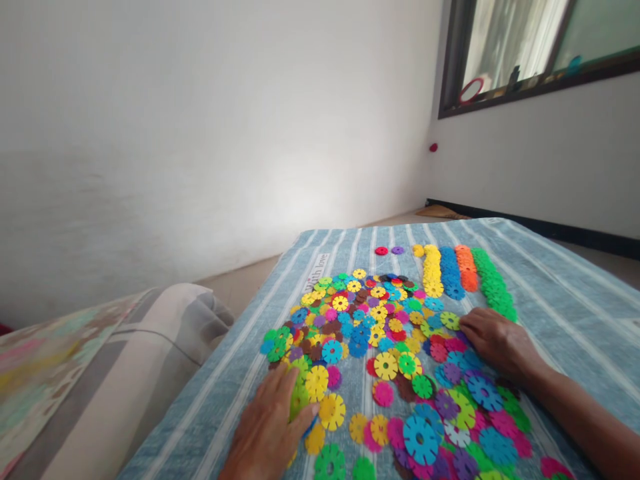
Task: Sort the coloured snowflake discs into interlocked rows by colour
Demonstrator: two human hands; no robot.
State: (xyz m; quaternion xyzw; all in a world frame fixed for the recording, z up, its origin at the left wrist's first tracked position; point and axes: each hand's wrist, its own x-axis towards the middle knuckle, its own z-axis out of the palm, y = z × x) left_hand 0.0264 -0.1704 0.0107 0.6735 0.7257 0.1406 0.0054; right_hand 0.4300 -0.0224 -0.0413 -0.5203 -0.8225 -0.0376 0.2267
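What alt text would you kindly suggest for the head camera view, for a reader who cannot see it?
A person's left hand and right hand are among scattered colourful notched discs on a striped blue cloth. Beyond the right hand, more discs lie in yellow, blue, orange and green rows; a pale wall rises behind.

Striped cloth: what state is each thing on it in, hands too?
Striped cloth: spread out
Mixed discs: loose, overlapping
Yellow row: overlapped
Blue row: overlapped
Orange row: overlapped
Green row: overlapped
Red disc: flat, apart
Purple disc: flat, apart
Left hand: around lime discs, grip unclear
Right hand: fingers at lime-yellow disc, grip unclear
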